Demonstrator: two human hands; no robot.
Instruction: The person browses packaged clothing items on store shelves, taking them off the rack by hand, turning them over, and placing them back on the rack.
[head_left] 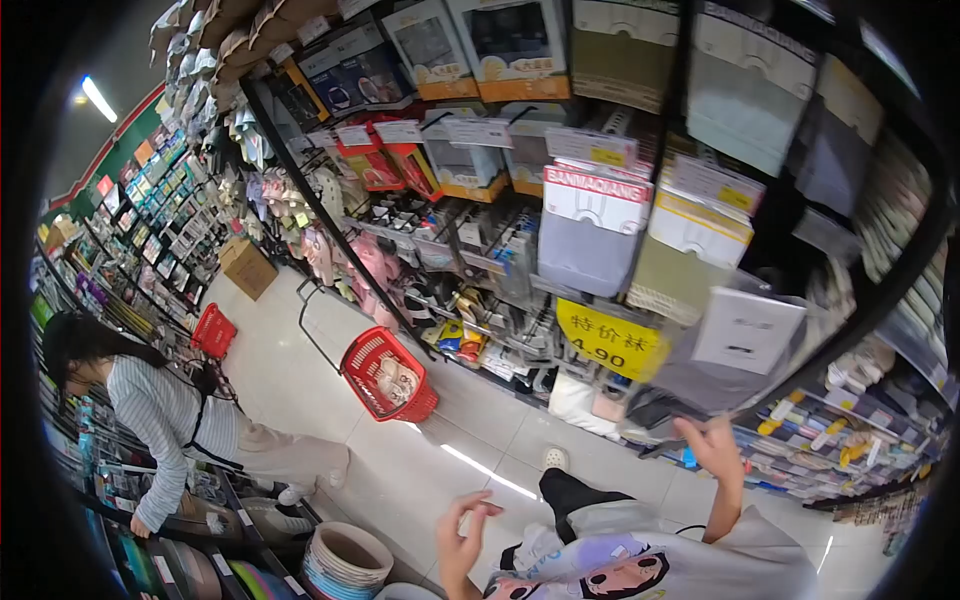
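Showing above half-curled right hand (718, 452): gray package (722, 386), hold unclear; left hand (462, 534) half-curled, empty.

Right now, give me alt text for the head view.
In a shop, the right hand is up close by a grey pack; the left hand looks empty, fingers curled. Beyond, a red basket stands on the floor, and a person in stripes is at picture left.

I saw one head cam, tilted, facing forward and down, close above left hand (467, 535) and right hand (714, 455); it covered a rack (678, 80) beyond the right, floor (390, 480) beyond the left.
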